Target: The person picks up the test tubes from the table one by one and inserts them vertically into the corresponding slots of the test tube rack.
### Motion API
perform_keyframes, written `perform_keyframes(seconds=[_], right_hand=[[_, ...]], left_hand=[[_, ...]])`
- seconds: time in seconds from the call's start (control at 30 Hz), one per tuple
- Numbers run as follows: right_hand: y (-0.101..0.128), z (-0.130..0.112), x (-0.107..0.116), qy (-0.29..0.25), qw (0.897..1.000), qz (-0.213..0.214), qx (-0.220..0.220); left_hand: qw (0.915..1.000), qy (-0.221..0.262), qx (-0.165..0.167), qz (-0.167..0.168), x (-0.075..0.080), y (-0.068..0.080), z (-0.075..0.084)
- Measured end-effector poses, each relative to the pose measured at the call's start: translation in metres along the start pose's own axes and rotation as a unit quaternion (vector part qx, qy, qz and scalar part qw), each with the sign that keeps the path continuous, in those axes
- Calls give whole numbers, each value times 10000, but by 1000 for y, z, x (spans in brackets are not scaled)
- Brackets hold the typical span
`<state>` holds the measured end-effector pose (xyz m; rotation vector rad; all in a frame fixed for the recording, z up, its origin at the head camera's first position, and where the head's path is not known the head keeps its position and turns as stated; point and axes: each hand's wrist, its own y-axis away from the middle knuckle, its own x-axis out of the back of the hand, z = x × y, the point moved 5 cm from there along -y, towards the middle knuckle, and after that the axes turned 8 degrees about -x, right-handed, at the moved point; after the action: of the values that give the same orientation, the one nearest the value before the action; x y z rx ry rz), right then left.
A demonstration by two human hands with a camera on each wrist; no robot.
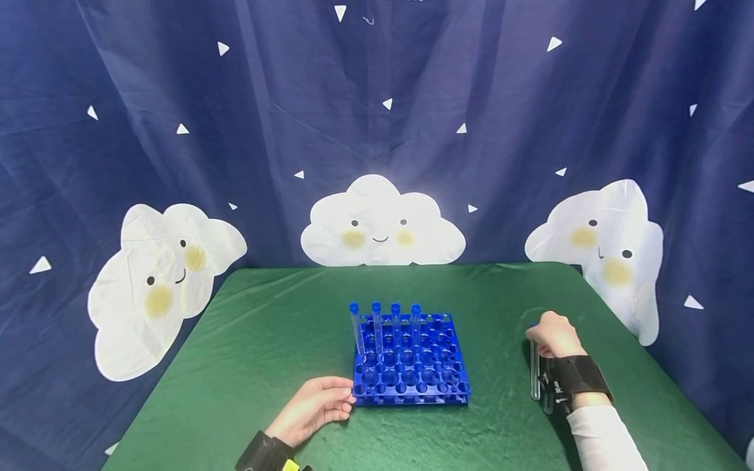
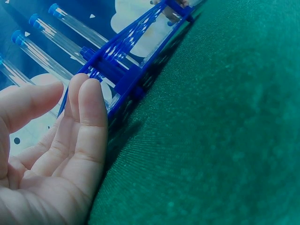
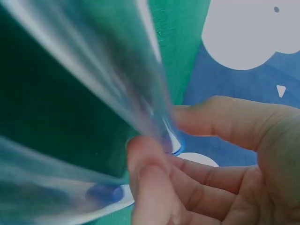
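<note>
A blue test tube rack [image 1: 412,398] stands mid-table, with test tubes [image 1: 378,333] upright in its left and back part, each with a blue cap. My left hand [image 1: 318,405] is at the rack's front left corner, fingertips right at its edge; in the left wrist view the thumb [image 2: 33,103] stands apart from the fingers. To the right, my right hand [image 1: 556,337] pinches a clear test tube [image 1: 535,376] near its blue-capped end, between thumb and fingers. A second capped tube [image 3: 51,194] lies beside it, partly hidden under the wrist in the head view.
Green cloth [image 1: 265,327] covers the table. A dark blue curtain [image 1: 283,118] with white clouds hangs behind the far edge and both sides. Black bands [image 1: 583,377] with small cameras sit on the wrists.
</note>
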<state>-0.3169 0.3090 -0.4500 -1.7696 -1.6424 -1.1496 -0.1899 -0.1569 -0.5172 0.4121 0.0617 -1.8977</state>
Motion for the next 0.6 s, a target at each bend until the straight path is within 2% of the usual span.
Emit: perform_keyframes(seconds=[0.13,0.33,0.47,0.6], right_hand=[[-1,1,3,-536,9984,-159,-40],[2,-4,7,-940,9953,-247,-9],[7,-10,10,-1093,9939,-88,97],[12,-19,16,-1089,9932,271,320]], left_hand=[[10000,-13,-16,35,1,0,0],[10000,23,-35,21,1,-1,1],[10000,43,-28,-1,0,-1,0],[10000,53,-47,-15,0,-1,0]])
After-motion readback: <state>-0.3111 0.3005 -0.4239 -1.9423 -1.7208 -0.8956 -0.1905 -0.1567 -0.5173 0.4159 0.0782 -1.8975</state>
